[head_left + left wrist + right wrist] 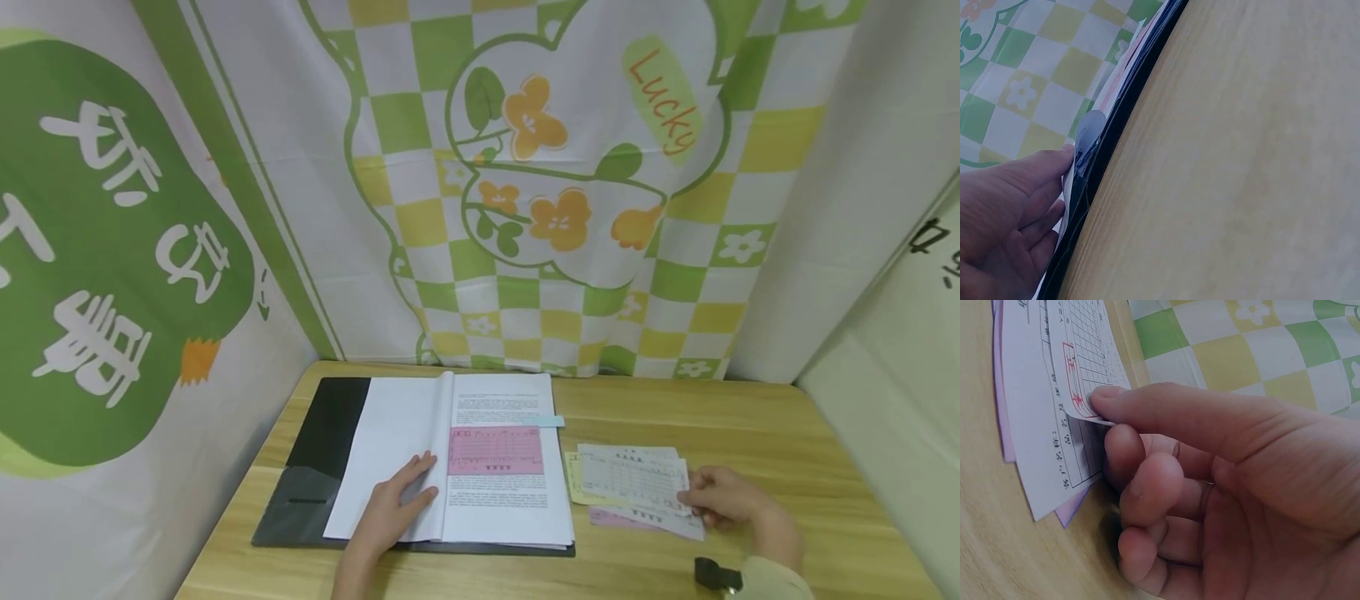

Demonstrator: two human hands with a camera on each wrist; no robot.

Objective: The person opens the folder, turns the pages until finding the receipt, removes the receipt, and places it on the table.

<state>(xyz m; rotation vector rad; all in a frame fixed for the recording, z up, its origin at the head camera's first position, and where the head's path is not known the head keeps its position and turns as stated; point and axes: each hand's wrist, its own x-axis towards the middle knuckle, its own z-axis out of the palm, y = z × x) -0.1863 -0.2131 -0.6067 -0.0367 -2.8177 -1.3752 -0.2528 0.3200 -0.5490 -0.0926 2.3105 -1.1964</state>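
Observation:
An open black folder (341,433) lies on the table with white printed pages (502,521) inside. A pink form slip (495,451) rests across the right page. My left hand (393,505) lies on the left page near the fold, fingers extended. To the right of the folder is a loose pile of paper slips: a white form (633,479) on top, a yellow slip (573,479) and a pink slip (622,519) beneath. My right hand (723,497) pinches the top form's corner between thumb and index finger, beside a red stamp (1077,381). That corner is lifted slightly.
A light blue tab (550,422) sticks out from the right page's edge. The wooden table (675,408) ends at a checked, flowered curtain (510,292) behind. A black strap (717,575) is at my right wrist.

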